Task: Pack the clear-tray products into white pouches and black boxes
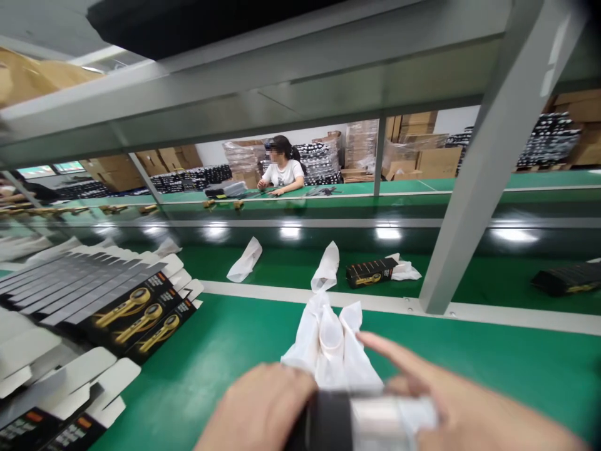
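At the bottom middle, my left hand [263, 404] is closed around a dark carton [331, 421], blurred by motion. A pale item in a thin white wrapper [392, 418] sticks out of the carton's right end. My right hand [455, 401] grips this wrapped item, its index finger stretched forward. Just beyond my hands, several white wrapped packets [331, 341] lie side by side on the green bench [225, 357]. The fingertip of my right index finger appears close to the rightmost packet; whether it touches, I cannot tell.
Stacked open cartons [136, 313] with gold pictures fill the left side. Beyond the pale rail, a green conveyor [282, 263] carries white packets and a black carton [370, 272]. A slanted metal post [479, 169] stands at right. Across the line sits a person [284, 172].
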`<state>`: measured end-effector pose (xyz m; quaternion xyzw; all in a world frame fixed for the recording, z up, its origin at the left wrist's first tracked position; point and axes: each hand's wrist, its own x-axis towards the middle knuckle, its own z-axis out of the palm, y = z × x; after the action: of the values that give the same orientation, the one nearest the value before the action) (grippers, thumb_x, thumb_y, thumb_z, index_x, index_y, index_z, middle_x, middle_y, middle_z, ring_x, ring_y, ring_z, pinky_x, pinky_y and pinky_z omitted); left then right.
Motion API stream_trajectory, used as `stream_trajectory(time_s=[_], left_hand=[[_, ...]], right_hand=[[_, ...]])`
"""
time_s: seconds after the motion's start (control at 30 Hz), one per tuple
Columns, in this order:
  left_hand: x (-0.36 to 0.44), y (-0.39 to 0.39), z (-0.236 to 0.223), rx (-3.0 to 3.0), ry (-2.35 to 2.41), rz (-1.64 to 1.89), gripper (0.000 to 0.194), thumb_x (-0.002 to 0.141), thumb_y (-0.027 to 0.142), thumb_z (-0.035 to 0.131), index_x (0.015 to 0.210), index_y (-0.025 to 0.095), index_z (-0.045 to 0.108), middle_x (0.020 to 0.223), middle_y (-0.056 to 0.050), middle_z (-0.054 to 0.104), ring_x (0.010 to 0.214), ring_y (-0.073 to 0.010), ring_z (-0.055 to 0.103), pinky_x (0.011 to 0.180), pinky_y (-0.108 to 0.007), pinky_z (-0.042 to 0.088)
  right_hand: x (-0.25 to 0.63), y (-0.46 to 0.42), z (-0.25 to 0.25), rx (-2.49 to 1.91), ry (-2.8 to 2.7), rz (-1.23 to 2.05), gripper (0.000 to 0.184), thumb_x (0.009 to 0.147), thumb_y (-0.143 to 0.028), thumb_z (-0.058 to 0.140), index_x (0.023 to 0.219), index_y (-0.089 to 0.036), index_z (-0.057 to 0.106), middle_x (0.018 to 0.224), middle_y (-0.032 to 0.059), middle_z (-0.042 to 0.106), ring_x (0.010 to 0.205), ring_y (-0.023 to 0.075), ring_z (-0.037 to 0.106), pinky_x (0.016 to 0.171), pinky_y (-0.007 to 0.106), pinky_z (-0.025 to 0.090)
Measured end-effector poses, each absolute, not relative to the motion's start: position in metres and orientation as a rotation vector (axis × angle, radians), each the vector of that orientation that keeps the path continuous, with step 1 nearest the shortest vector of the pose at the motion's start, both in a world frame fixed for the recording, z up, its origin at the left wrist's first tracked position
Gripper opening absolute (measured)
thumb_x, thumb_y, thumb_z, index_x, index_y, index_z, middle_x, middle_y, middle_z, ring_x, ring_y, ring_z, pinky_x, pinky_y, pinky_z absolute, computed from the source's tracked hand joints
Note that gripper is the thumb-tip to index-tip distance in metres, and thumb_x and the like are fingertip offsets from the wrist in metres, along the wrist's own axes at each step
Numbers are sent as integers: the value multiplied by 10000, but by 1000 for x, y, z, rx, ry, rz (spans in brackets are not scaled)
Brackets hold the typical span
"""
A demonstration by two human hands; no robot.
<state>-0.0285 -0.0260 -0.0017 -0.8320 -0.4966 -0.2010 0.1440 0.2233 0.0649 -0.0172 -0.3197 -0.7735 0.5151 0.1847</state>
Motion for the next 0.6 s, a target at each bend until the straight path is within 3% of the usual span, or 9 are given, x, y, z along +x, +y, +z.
stream_trajectory(time_s=[0.07, 0.1, 0.2, 0.3, 0.4, 0.47, 0.6], left_hand=[[-59, 8, 7, -2300, -1790, -557, 394, 797, 575, 495, 1014, 246, 505, 864, -15, 661, 725, -194, 630, 610, -269, 459], [-75, 28, 11, -2216, -1979, -488, 403, 791, 552, 522, 1055, 249, 493, 954, -30, 654, 815, -218, 628, 665, -288, 460], [-119, 93, 11, -2040, -2223, -392, 438, 836, 524, 466, 1142, 211, 464, 1055, -85, 626, 933, -273, 600, 731, -342, 440], [-146, 150, -6, -2070, -2236, -385, 421, 840, 493, 484, 1109, 171, 515, 993, -102, 632, 913, -275, 594, 758, -369, 433], [-156, 186, -29, -2170, -2266, -402, 390, 833, 464, 534, 1069, 155, 559, 969, -80, 628, 896, -232, 590, 819, -409, 433], [-155, 198, -42, -2222, -2313, -476, 385, 820, 442, 570, 1077, 154, 566, 1039, -78, 618, 987, -236, 566, 906, -469, 394], [-126, 196, -43, -2196, -2476, -844, 548, 804, 458, 569, 1232, 128, 473, 1412, -167, 367, 1322, -325, 271, 1063, -544, 191]], right_hand=[[212, 115, 6, -879, -2306, 1250, 565, 931, -527, 155, 1436, -275, 166, 984, 37, 684, 759, 144, 678, 589, 235, 509], [201, 140, 13, -1028, -2432, 938, 507, 960, -463, 143, 1432, -282, 171, 1077, 46, 658, 817, 130, 667, 641, 234, 511], [156, 202, 8, -1226, -2449, 487, 440, 941, -360, 376, 1350, -200, 375, 1177, 135, 583, 1052, 252, 572, 861, 447, 447], [110, 227, -25, -1234, -2574, 229, 408, 851, -372, 577, 1218, -205, 514, 1143, 78, 587, 1105, 269, 518, 940, 539, 369], [89, 229, -53, -1220, -2647, 64, 293, 847, -371, 590, 1071, -183, 590, 1109, 54, 599, 1075, 234, 533, 950, 507, 374], [90, 228, -61, -1207, -2654, -14, 186, 865, -324, 573, 959, -168, 616, 1010, 36, 626, 1013, 209, 562, 920, 473, 403], [108, 224, -48, -1201, -2553, -104, 124, 893, -252, 522, 953, -175, 599, 851, 0, 609, 874, 179, 579, 800, 401, 450]])
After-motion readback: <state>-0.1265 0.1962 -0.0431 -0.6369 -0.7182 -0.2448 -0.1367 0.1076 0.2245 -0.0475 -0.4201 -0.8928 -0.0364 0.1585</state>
